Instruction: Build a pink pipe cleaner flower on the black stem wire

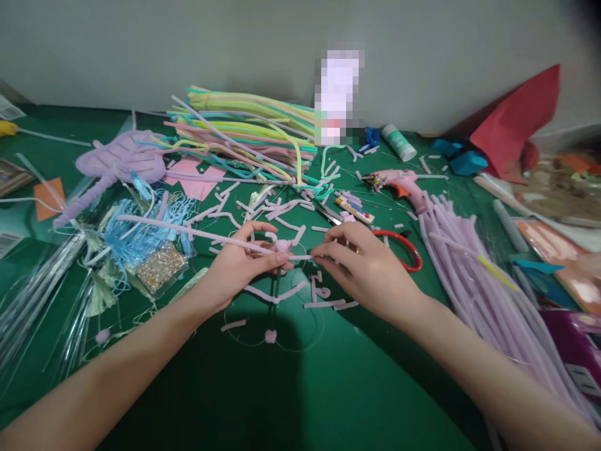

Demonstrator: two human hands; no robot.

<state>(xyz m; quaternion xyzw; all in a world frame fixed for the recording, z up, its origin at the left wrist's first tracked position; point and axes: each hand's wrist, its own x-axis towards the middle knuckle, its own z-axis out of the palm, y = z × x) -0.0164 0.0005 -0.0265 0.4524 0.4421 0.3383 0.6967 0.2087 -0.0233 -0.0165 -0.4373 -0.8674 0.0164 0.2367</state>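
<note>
My left hand pinches a long lilac pipe cleaner near a small coiled pink flower shape held over the green table. The pipe cleaner's long end runs up and to the left. My right hand pinches the short end of the same pipe cleaner just right of the coil. Both hands hover a little above the table, fingers closed. Short cut lilac pieces lie under and around the hands.
A pile of pastel pipe cleaners lies at the back. A bundle of lilac ones fans out on the right. Red-handled scissors, a pink glue gun, a glue stick, red paper and blue tassels surround the hands.
</note>
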